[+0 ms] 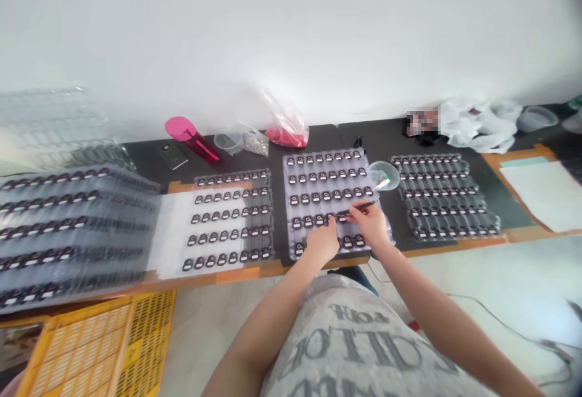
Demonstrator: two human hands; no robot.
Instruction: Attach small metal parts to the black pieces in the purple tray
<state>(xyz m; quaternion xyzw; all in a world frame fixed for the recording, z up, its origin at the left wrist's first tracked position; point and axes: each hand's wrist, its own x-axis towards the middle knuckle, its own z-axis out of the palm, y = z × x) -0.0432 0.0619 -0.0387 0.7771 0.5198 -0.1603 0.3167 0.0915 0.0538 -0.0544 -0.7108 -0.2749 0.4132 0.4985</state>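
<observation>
Rows of small black parts with white label-like marks sit in the clear plastic tray (325, 162) in front of me. My left hand (324, 240) rests over its lower rows, index finger stretched out and touching a black part (330, 218) in the fourth row. Its other fingers are partly hidden. My right hand (371, 225) pinches a slim black pen-like tool (364, 205), whose tip points left toward the neighbouring part beside my left fingertip. Just beyond the tray's right edge stands a clear round dish (384, 176) with small pieces in it.
Filled trays stand left (235, 256) and right (448, 194), with a tall tray stack (109, 221) farther left. Behind are a phone (173, 157), a pink bottle (193, 139), bagged red material (286, 135) and white plastic bags (482, 124). A yellow crate (97, 348) sits below the table edge.
</observation>
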